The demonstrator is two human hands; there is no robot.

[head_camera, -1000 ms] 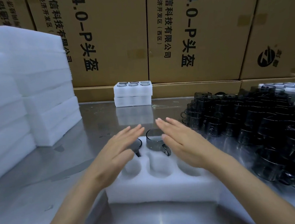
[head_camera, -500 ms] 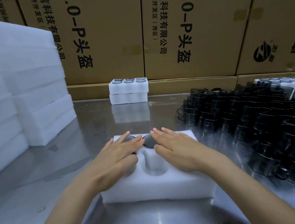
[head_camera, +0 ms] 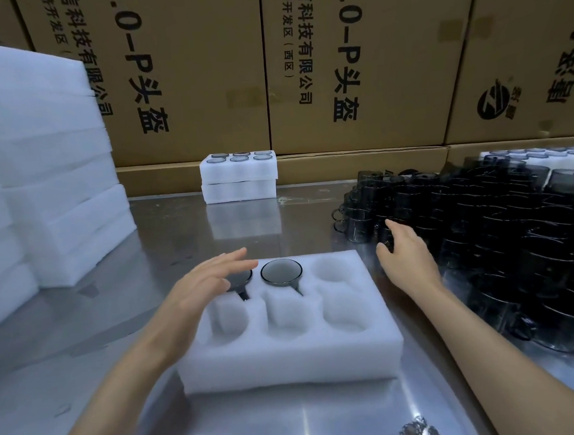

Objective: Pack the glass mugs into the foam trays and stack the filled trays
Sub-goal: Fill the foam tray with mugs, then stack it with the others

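Glass mugs (head_camera: 479, 236) stand packed together in a dark crowd just past the right fingertips, and two more already sit in the back row of the foam tray (head_camera: 289, 351): one mug (head_camera: 281, 272) in the middle pocket, just right of the left fingertips, and another mug (head_camera: 240, 278) half hidden under those fingers. The left hand (head_camera: 203, 287) is spread flat, fingers straight, over that far-left pocket and holds nothing. Whether it presses on the rim or hovers just above it cannot be told. The right hand (head_camera: 403, 254) reaches into the near edge of the crowd with fingers loosely curved, touching or nearly touching a mug; no closed grip shows.

The step in hand looks like fetching the third mug, with four pockets still open (the back right one and the whole front row). The next move probably calls for closing the right fingers round one mug at the edge of the crowd, lifting it straight up so it does not knock its neighbours, and bringing it left to the back right pocket with its handle turned into the slot.

Open steel table (head_camera: 173, 233) lies beyond the left fingers, toward the filled trays (head_camera: 239, 178) at the back. To the right of the right fingers there is no spare room, since the mugs stand touching. The tray's right edge sits near the closest mugs, so the carry is short but tight.
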